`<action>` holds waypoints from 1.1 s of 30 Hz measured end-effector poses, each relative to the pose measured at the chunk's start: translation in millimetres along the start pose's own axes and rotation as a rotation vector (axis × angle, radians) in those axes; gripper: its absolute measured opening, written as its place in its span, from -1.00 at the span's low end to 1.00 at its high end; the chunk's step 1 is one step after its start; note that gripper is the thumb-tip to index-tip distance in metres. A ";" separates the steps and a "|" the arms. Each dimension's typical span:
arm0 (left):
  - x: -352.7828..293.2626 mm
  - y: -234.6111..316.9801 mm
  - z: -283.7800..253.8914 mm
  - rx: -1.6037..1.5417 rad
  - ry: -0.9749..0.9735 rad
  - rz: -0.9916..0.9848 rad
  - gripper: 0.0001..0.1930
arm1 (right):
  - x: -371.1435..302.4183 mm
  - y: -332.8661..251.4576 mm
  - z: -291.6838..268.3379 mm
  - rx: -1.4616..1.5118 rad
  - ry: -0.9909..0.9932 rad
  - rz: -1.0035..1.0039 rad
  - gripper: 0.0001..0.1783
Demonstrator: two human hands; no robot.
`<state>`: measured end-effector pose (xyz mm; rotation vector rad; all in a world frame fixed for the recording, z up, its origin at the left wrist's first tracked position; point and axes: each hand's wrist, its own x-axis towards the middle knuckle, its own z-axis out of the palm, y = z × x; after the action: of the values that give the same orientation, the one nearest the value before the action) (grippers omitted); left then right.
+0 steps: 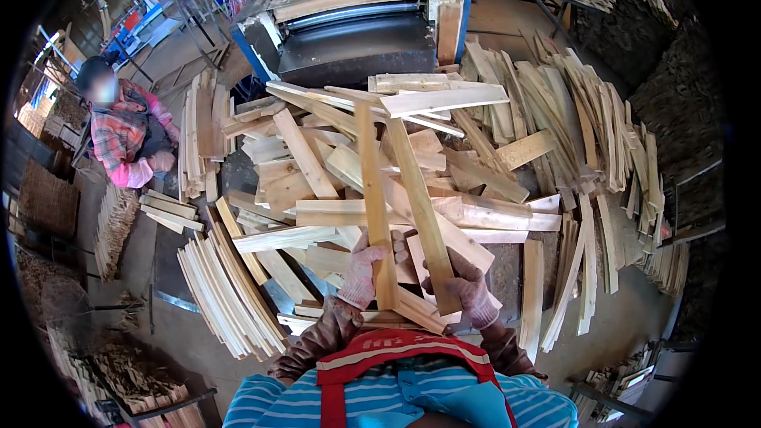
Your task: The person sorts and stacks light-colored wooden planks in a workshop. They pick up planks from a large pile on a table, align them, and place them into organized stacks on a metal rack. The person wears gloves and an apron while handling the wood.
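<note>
In front of my body, my gloved left hand (pixel 361 274) grips the near end of a long narrow wooden board (pixel 371 198), which points away from me. A second wooden board (pixel 422 214) is held near its lower end by my gloved right hand (pixel 469 287), with the fingers partly hidden. Both boards lean slightly apart at the bottom and come close together at their far ends. Under them lies a jumbled heap of loose boards (pixel 305 154). One pale board (pixel 444 101) rests across the far side of the heap, just beyond the held pieces.
A planer-like machine (pixel 357 47) with a dark metal bed stands beyond the heap. Stacked pale strips (pixel 230 289) lie at the left and rows of boards (pixel 567 111) at the right. Another person (pixel 131 131) in a plaid top is at the far left.
</note>
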<state>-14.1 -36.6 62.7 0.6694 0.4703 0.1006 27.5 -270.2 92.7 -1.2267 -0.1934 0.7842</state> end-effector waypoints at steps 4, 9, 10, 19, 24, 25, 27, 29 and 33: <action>-3.4 -13.5 -20.1 0.056 0.102 0.099 -0.59 | 3.8 19.2 33.9 -0.318 0.034 -0.056 -0.18; 10.7 8.1 -20.5 0.082 0.092 0.222 -0.51 | 51.7 13.0 100.4 -1.320 -0.095 -0.425 -0.27; 13.9 20.2 -26.9 0.101 0.079 0.189 -0.49 | 62.7 0.8 109.9 -1.339 -0.124 -0.535 -0.26; 57.6 79.5 -61.8 -0.007 0.134 0.125 -0.53 | 320.5 -82.8 28.0 -1.749 0.046 -0.523 -0.24; 72.0 77.2 -66.1 0.013 0.079 0.004 -0.50 | 449.6 -73.2 -28.0 -2.040 -0.028 -0.475 -0.30; 74.0 77.0 -65.8 0.037 0.072 0.022 -0.52 | 456.1 -63.6 -30.5 -2.030 0.021 -0.501 -0.24; 73.3 77.9 -61.5 0.038 0.126 0.033 -0.51 | 464.0 -55.3 -28.2 -1.994 0.026 -0.425 -0.25; 67.5 79.7 -57.0 0.068 0.151 0.060 -0.48 | 450.2 -66.6 -11.1 -1.980 -0.029 -0.365 -0.30; 67.5 79.7 -70.0 -0.021 0.143 0.024 -0.23 | 390.2 -78.9 -8.2 -1.983 -0.254 -0.229 -0.18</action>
<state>19.2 82.1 38.0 0.6496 0.5981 0.1773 350.2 -40.0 55.2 -2.8148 -1.5446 0.3435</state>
